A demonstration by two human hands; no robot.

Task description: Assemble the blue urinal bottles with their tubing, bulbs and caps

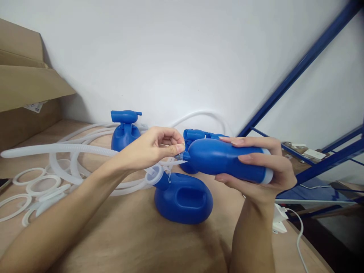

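Observation:
My right hand (261, 163) is wrapped round a blue plastic urinal funnel (227, 157), a rounded hollow piece with a white rim at its wide end. It is held level above the table, its narrow spout pointing left. At that spout my left hand (167, 146) has thumb and forefinger pinched together; a thin greyish bit shows there, too small to name. Just below both hands, a blue urinal bottle (182, 201) with a moulded handle lies on the table. Its neck carries a whitish cap (154, 174) and points up to the left.
Behind stand another blue bottle with a funnel on top (125, 127) and more blue funnels (195, 134). Translucent hoses (82, 148) and several white rings (44, 185) lie left. A cardboard box (28, 87) is far left; a blue metal rack (298, 68) and white cable (301, 227) are right.

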